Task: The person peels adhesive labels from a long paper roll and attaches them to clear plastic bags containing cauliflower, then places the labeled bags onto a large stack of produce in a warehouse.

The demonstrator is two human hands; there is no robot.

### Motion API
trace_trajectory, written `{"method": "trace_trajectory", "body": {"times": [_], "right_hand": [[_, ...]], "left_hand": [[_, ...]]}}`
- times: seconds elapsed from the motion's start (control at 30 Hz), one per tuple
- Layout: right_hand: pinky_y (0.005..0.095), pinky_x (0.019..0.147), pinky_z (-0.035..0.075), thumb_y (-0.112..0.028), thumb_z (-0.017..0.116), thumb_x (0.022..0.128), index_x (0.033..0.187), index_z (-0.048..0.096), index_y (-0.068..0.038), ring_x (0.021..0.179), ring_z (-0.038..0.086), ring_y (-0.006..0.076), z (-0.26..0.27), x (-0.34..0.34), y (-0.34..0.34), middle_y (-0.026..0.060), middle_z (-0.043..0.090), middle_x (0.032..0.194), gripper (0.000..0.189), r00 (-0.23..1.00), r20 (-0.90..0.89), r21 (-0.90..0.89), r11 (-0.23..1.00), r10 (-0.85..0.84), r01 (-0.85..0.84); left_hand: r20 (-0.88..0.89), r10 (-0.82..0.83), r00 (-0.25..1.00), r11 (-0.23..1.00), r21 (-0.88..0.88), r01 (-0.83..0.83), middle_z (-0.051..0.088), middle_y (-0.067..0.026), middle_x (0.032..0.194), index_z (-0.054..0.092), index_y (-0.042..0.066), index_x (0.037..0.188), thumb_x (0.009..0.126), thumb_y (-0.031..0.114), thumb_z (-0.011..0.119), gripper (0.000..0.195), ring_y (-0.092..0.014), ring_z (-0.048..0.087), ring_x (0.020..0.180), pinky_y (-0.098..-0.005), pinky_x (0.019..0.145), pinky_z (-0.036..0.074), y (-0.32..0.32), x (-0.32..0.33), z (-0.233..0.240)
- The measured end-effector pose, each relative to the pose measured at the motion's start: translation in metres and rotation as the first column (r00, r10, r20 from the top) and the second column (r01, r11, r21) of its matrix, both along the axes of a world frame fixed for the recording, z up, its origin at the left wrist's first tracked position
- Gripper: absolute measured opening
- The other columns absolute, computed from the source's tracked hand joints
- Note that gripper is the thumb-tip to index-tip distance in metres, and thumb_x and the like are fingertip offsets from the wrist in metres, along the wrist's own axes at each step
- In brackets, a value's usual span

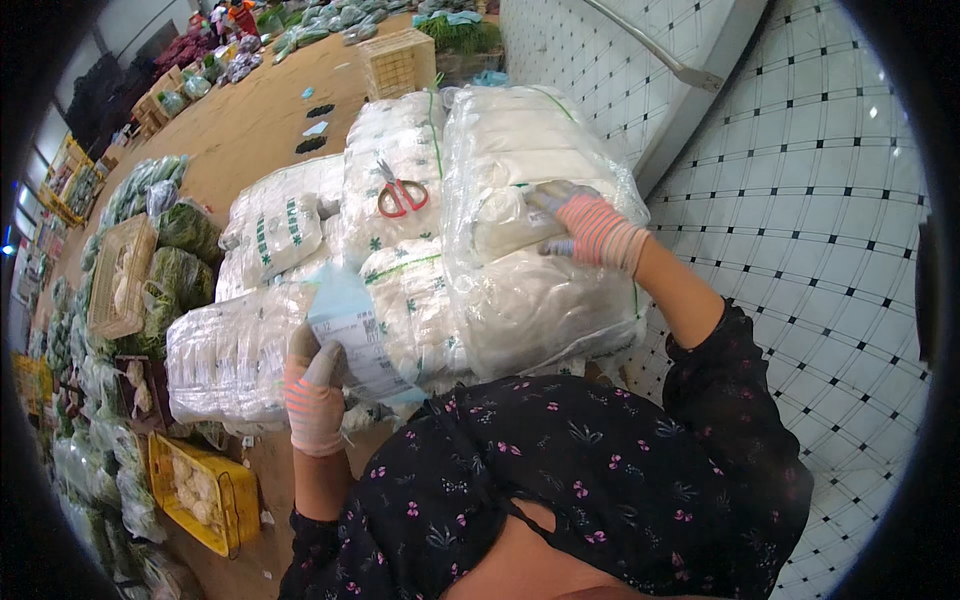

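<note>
My left hand (315,397), in a striped work glove with grey fingers, grips a pale blue backing sheet (360,330) with printed white labels. My right hand (592,225), gloved alike, lies over a white plastic-wrapped pack (506,217), its thumb and fingers on either side. That pack sits at a large clear plastic bag (540,315) full of white packs. Red-handled scissors (403,196) rest on a neighbouring white bundle (390,135), blades pointing away from me. Nearer my left hand lies another clear-wrapped bundle (232,352). What my right fingertips touch is partly hidden.
A white tiled wall (787,262) with a metal rail (645,45) rises at the right. To the left stand a yellow crate (244,510), a beige crate (142,262) and bagged vegetables (180,285). Another crate (420,56) stands beyond the bundles. People (240,16) are far off.
</note>
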State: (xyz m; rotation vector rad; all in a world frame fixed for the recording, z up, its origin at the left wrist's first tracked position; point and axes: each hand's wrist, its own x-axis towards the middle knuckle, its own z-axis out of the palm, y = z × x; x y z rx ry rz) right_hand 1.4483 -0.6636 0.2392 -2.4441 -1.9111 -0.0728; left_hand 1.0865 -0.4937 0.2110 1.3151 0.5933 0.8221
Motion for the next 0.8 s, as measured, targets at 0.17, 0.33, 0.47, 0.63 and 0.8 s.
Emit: {"method": "trace_trajectory", "body": {"times": [0.17,0.33,0.47,0.63,0.8], "right_hand": [[0.0405,0.091,0.042,-0.036,0.073,0.060,0.114,0.055,0.000,0.102,0.053,0.0364,0.019,0.007,0.013,0.0212,0.055,0.109,0.068,0.992,-0.024,-0.064,0.991,-0.123,0.121],[0.0397,0.088,0.044,-0.033,0.076,0.054,0.111,0.057,-0.002,0.098,0.054,0.0373,0.018,-0.005,0.042,0.0213,0.057,0.103,0.067,0.994,-0.106,-0.033,0.999,-0.006,0.003],[0.0390,0.089,0.044,-0.031,0.077,0.053,0.119,0.051,-0.002,0.101,0.054,0.0375,0.011,-0.006,0.051,0.0223,0.055,0.107,0.077,0.994,-0.111,-0.038,0.999,0.001,-0.006],[0.0385,0.091,0.043,-0.031,0.078,0.052,0.122,0.049,-0.002,0.103,0.053,0.0371,0.012,-0.013,0.056,0.0221,0.054,0.112,0.081,0.990,-0.141,-0.065,0.998,-0.025,0.016],[0.0385,0.092,0.043,-0.034,0.080,0.053,0.123,0.049,-0.005,0.105,0.053,0.0364,0.012,-0.010,0.053,0.0205,0.055,0.115,0.081,0.982,-0.186,-0.021,1.000,-0.021,0.018]], "left_hand": [[-0.411,0.373,0.832,0.539,0.826,0.166,0.056,-0.0203,0.113,0.059,-0.007,0.101,0.077,-0.009,0.053,0.024,-0.028,0.057,0.104,-0.0353,0.084,0.048,0.035,-0.003,-0.021],[0.329,0.147,0.933,0.834,-0.549,0.062,0.056,-0.0127,0.110,0.047,0.004,0.119,0.086,0.000,0.044,0.033,-0.028,0.058,0.099,-0.0416,0.084,0.049,0.095,0.006,-0.054],[0.268,0.239,0.933,0.722,-0.692,0.014,0.054,-0.0150,0.112,0.041,0.006,0.122,0.089,0.001,0.041,0.033,-0.030,0.057,0.102,-0.0474,0.086,0.051,0.120,0.011,-0.077],[0.204,0.290,0.935,0.678,-0.734,-0.050,0.055,-0.0151,0.113,0.045,0.000,0.117,0.092,0.008,0.044,0.026,-0.030,0.058,0.102,-0.0470,0.089,0.050,0.128,0.010,-0.089],[0.182,0.304,0.935,0.630,-0.774,-0.054,0.053,-0.0166,0.115,0.042,0.001,0.123,0.091,0.004,0.039,0.032,-0.031,0.056,0.104,-0.0473,0.091,0.049,0.119,0.015,-0.078]]}}
